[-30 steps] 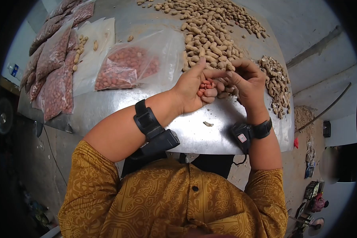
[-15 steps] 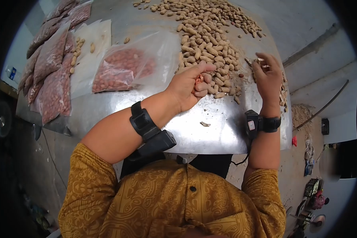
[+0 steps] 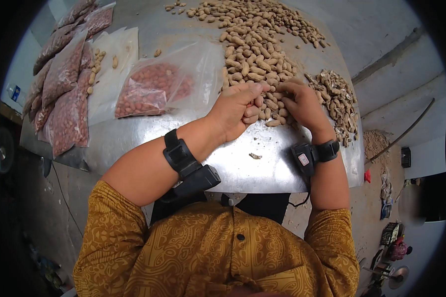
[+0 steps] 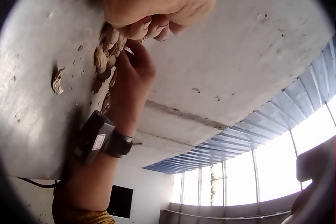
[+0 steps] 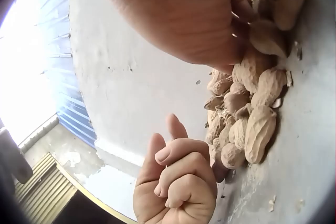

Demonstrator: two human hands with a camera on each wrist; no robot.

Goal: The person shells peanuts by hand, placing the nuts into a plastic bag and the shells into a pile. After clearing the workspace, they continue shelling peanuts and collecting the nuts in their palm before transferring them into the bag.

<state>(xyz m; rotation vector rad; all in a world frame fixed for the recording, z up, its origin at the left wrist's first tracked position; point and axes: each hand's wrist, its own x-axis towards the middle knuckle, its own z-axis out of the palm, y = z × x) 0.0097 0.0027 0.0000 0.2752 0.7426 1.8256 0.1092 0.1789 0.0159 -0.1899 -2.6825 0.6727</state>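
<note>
My left hand (image 3: 238, 106) is curled into a loose fist over the near edge of the unshelled peanuts (image 3: 257, 64), its thumb and forefinger pointing right. Red peanut kernels (image 3: 250, 103) show slightly between its fingers; most are hidden. In the right wrist view the left hand's fingers (image 5: 186, 174) are folded over the palm. My right hand (image 3: 305, 106) is at the right side of the pile, thumb and forefinger bent and apart, fingertips right at the peanuts. The right wrist view has peanuts (image 5: 262, 129) close below that hand.
Broken shells (image 3: 337, 99) are heaped at the right edge of the metal table (image 3: 277, 168). An open plastic bag of red kernels (image 3: 151, 89) lies left of the pile, with filled bags (image 3: 67, 94) stacked farther left. A shell scrap (image 3: 255, 156) lies near the front edge.
My right hand went from the left hand out to the shell heap, fingers spread, then came back left to the peanut pile. The left hand has closed further over its kernels.
</note>
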